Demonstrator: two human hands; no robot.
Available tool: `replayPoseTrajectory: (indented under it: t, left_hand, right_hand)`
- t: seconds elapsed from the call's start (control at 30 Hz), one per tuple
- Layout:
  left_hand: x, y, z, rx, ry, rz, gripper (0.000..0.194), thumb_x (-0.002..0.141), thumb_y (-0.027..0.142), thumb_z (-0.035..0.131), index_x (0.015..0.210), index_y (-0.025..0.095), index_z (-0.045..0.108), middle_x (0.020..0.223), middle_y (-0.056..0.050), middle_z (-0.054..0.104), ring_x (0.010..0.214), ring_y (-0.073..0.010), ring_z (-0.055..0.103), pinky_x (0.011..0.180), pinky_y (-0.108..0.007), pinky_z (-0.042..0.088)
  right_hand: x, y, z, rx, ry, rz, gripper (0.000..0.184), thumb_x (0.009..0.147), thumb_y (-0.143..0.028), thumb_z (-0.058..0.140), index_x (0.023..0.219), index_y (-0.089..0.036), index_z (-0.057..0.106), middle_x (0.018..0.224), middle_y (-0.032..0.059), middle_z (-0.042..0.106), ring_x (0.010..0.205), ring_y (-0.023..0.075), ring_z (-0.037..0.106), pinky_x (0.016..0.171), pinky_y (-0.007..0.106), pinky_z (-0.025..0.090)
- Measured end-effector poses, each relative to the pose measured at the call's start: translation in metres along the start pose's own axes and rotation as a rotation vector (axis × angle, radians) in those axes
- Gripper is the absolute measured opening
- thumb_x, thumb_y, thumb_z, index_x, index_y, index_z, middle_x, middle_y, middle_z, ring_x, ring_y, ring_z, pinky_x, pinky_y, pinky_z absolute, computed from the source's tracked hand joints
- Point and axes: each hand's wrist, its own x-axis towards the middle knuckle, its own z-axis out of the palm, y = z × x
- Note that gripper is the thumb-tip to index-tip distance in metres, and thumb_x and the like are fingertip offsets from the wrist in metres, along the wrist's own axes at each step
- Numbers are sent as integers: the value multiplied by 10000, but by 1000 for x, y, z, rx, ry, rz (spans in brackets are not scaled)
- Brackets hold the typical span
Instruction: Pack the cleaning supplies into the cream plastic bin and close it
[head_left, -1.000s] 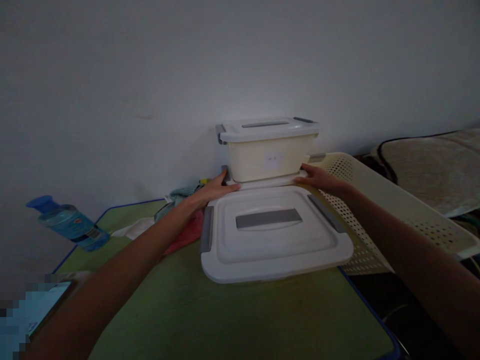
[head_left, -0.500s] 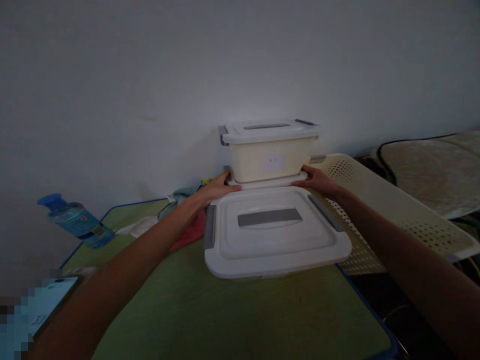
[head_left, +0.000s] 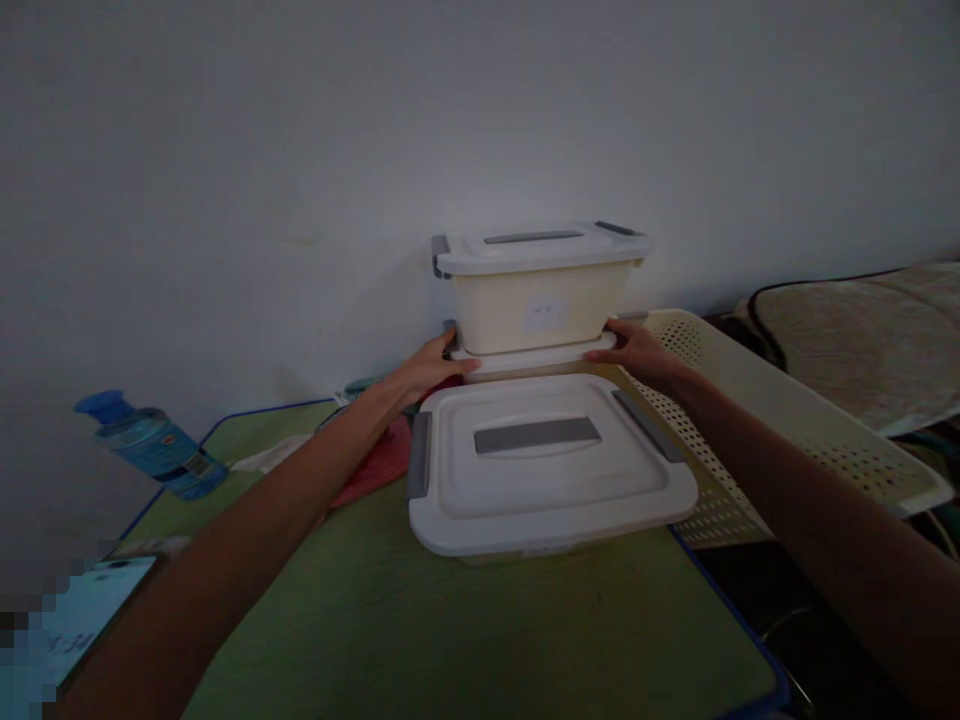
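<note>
Two cream storage boxes with white lids and grey latches are stacked near the wall. The upper storage box (head_left: 487,312) has a small pale label on its front and rests on the lid of the lower storage box (head_left: 529,360). My left hand (head_left: 429,368) grips the left end of the lower box, thumb along the lid's front. At its right end my right hand (head_left: 639,354) holds on in the same way. Closer to me a third storage box (head_left: 540,490) shows its lid with a grey handle. It hides much of the lower box's front.
A blue bottle (head_left: 161,450) leans on the left of the green table (head_left: 360,620). Red cloth (head_left: 379,462) and a white cloth (head_left: 274,455) lie beside the boxes. A phone (head_left: 105,600) is at lower left. A perforated cream basket (head_left: 780,400) and a cushion (head_left: 862,340) are on the right.
The two stacked boxes have risen slightly with both hands, and more of the lower box shows under its lid. The front box has stayed almost in place.
</note>
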Motion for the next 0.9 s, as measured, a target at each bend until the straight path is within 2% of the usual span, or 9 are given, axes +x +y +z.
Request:
replayPoseTrajectory:
  t: [0.17,0.27,0.5,0.6,0.73,0.9]
  left_hand:
    - [0,15,-3,-64,-19,36,781,599,276,718,1288,91,400,1350,-152,433,1216,-252,427,1038,-382,312]
    - [0,28,-5,-99,-27,61,789,597,281,721,1291,87,399,1365,-157,413,1237,-253,398,1046,-375,295]
    - [-6,71,-9,-93,-53,107,717,605,271,720,1251,105,459,1357,-138,427,1250,-255,372,1057,-388,254]
    - [-11,91,-13,-57,-8,74,654,622,250,702,1226,133,480,1338,-119,450,1240,-262,380,1044,-425,251]
    - [-21,117,-16,0,37,77,561,663,233,667,1197,166,510,1317,-95,465,1237,-255,381,1023,-445,260]
    - [-39,141,-13,30,46,101,476,709,226,633,1168,145,537,1257,-101,509,1228,-276,394,1012,-465,264]
  right_hand:
    - [2,-14,-2,43,77,-45,632,527,-326,761,1128,-226,591,1136,40,618,984,241,586,890,423,474]
    - [2,-25,-4,54,98,-61,544,569,-319,737,1096,-269,609,1158,13,608,1032,230,570,926,402,451]
    - [4,-58,-16,28,120,-154,501,597,-344,720,1070,-206,628,1141,43,615,1051,254,556,916,422,456]
    - [3,-75,-24,-5,137,-198,468,609,-358,715,1047,-213,640,1132,39,619,1056,254,552,914,423,458]
    - [-5,-103,-32,4,145,-264,382,612,-350,715,977,-247,665,1098,23,636,1056,251,556,931,415,445]
    - [-28,-138,-38,64,137,-263,330,599,-318,711,909,-212,675,1011,28,664,989,236,591,915,411,451]
